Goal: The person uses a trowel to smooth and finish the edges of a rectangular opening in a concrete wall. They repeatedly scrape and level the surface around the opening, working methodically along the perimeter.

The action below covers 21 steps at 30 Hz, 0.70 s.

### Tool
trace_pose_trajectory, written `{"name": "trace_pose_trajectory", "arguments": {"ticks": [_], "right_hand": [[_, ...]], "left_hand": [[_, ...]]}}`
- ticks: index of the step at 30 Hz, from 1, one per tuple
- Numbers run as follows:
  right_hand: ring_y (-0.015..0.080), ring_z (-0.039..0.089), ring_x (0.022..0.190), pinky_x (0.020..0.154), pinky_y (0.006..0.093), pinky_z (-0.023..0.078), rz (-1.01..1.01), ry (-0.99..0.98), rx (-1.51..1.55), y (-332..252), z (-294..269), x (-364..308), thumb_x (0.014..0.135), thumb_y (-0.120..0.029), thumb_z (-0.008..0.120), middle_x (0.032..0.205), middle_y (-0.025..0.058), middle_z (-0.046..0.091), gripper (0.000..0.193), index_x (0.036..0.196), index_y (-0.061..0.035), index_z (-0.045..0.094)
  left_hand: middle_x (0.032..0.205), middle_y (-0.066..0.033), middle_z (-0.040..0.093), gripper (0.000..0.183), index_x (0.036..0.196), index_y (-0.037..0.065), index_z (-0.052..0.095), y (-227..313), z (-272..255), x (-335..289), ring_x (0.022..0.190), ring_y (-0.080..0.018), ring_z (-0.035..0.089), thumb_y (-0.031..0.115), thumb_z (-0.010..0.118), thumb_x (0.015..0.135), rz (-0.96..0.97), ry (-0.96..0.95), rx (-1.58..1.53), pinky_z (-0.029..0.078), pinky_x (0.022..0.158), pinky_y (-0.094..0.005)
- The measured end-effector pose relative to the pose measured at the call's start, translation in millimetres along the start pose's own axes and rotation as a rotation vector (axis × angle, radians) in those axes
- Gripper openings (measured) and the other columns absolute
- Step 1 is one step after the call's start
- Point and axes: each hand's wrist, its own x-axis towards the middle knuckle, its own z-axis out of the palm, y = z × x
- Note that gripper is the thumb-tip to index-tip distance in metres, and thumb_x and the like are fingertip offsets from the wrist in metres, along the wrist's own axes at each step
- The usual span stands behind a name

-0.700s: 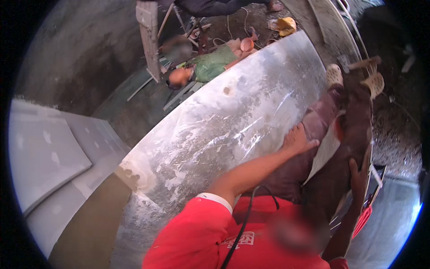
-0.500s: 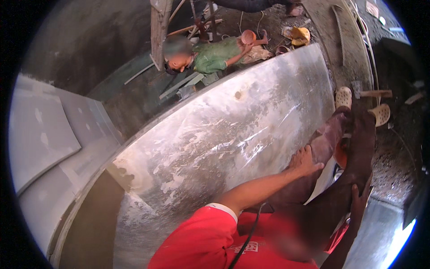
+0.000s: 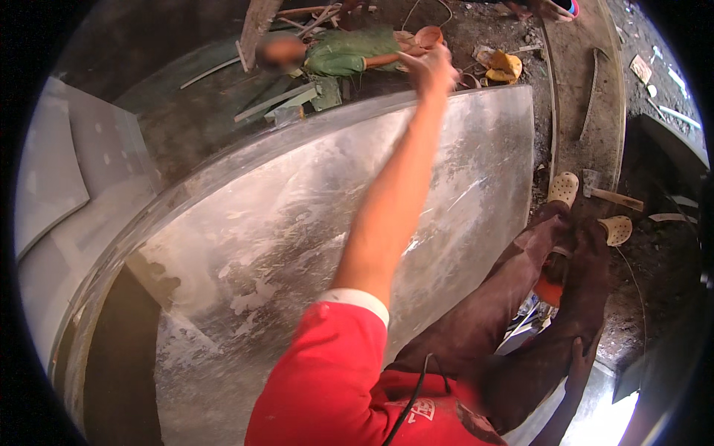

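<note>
Left hand (image 3: 433, 74): extended toward orange bowl (image 3: 429, 35), one o'clock; right hand (image 3: 580, 360): laid on trouser leg (image 3: 552, 357), four o'clock, apparently for support; fingers' closure cannot be told.

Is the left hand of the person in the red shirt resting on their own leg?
No, the left hand is stretched out away from the maroon trousers, near the orange bowl in the picture.

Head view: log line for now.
left hand: near orange bowl, contact unclear | right hand: on trouser leg | green-shirted co-worker: beyond grey slab
</note>
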Motion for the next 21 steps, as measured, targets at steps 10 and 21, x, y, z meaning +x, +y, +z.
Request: {"name": "trace_pose_trajectory", "arguments": {"ticks": [10,21], "right_hand": [[0.0326,0.02,0.16,0.129,0.0428,0.016,0.069,-0.02,0.088,-3,-6,-8,0.104,-0.035,0.062,0.174,0.0194,0.02,0.082,0.17,-0.0149,0.017],[0.0318,0.021,0.159,0.129,0.042,0.018,0.084,-0.051,0.121,11,-14,-1,0.103,-0.035,0.063,0.174,0.0182,0.021,0.083,0.17,-0.0148,0.018]], "left_hand": [[0.121,-0.0217,0.068,0.04,0.143,0.009,0.055,72,-81,93,0.093,-0.0282,0.073,0.026,0.054,0.107,-0.084,0.199,0.096,0.056,0.071,-0.0352],[0.126,-0.0206,0.066,0.046,0.145,0.003,0.051,51,-79,97,0.094,-0.0247,0.072,0.028,0.058,0.107,-0.116,0.151,0.055,0.057,0.064,-0.0292]]}}
